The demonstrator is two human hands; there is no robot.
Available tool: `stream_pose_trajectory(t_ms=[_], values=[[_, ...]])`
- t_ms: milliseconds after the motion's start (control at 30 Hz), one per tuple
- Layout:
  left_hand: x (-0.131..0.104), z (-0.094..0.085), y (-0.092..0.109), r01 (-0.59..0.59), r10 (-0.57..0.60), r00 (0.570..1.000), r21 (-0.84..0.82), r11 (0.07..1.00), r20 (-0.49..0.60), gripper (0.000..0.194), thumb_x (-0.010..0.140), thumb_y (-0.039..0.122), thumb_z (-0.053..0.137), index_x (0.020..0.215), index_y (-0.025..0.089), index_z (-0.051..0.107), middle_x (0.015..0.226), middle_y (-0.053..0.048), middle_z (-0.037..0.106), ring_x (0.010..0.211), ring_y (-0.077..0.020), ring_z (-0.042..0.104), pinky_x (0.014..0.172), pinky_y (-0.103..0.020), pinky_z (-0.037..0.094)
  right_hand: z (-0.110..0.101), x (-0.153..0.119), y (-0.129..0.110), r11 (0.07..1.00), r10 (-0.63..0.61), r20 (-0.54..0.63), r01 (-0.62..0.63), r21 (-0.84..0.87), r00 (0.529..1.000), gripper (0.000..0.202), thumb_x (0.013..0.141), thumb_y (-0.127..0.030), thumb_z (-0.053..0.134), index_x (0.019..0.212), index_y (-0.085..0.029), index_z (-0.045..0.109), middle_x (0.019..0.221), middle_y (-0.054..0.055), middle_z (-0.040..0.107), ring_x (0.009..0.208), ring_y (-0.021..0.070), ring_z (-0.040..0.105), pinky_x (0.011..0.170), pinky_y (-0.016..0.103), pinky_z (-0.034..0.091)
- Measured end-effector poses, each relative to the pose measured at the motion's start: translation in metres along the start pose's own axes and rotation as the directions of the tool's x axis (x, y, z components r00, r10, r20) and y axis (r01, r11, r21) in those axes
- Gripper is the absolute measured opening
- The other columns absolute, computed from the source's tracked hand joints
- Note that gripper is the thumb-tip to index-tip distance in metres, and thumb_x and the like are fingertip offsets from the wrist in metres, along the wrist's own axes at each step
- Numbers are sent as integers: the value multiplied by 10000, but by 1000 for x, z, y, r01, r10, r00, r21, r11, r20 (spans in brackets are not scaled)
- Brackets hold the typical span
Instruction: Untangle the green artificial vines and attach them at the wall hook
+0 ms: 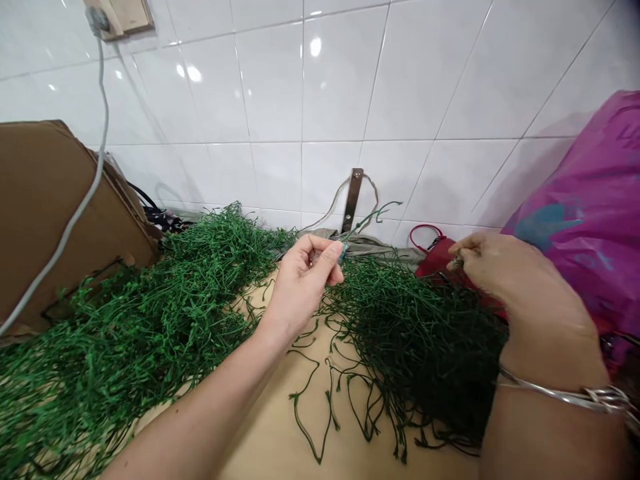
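My left hand (313, 270) is held up near the middle, thumb and fingers pinched on a thin green stem (367, 219). Its forked tip points up and right, and a bit of teal shows at my fingertips. To the right, my right hand (500, 270) is closed in a pinch; whatever lies between its fingers is too small to make out. A silver bangle circles that wrist. Below the hands lies a dark green heap of thin stems (420, 333), with loose ones straggling forward. On the left spreads a brighter green heap (180, 307) with tufted tips.
A cardboard box (55, 220) stands at the left, with a grey cable (80, 207) hanging in front. A pink plastic bag (590, 200) and a red pouch (437, 260) are at the right. A metal strip (353, 200) is fixed to the white tiled wall (270, 100) behind the tan tabletop (265, 427).
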State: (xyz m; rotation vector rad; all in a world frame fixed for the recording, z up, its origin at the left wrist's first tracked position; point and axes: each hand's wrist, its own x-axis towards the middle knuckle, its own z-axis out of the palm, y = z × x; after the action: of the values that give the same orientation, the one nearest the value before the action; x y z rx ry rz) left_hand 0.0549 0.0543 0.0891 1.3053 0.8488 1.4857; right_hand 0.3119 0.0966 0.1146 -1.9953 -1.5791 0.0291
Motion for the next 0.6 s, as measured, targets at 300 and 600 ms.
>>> stream_pose_trajectory(t_ms=[300, 600], values=[[4, 1, -6, 129, -133, 991, -123, 984, -25, 369, 800, 437, 794, 984, 151, 651, 824, 24, 566, 580, -46, 356, 560, -218, 297, 1, -34, -64, 760, -401, 234, 179, 625, 886, 241, 740, -434, 695, 800, -204, 734, 748, 29, 721, 661, 156, 610, 631, 304, 470], [8, -10, -11, -70, 29, 990, 301, 951, 137, 208, 925, 352, 613, 819, 177, 644, 763, 1, 598, 698, -123, 484, 659, -250, 374, 18, -43, -83, 709, -443, 141, 250, 659, 885, 182, 766, -343, 683, 869, -194, 707, 775, 34, 725, 716, 168, 645, 681, 305, 493]])
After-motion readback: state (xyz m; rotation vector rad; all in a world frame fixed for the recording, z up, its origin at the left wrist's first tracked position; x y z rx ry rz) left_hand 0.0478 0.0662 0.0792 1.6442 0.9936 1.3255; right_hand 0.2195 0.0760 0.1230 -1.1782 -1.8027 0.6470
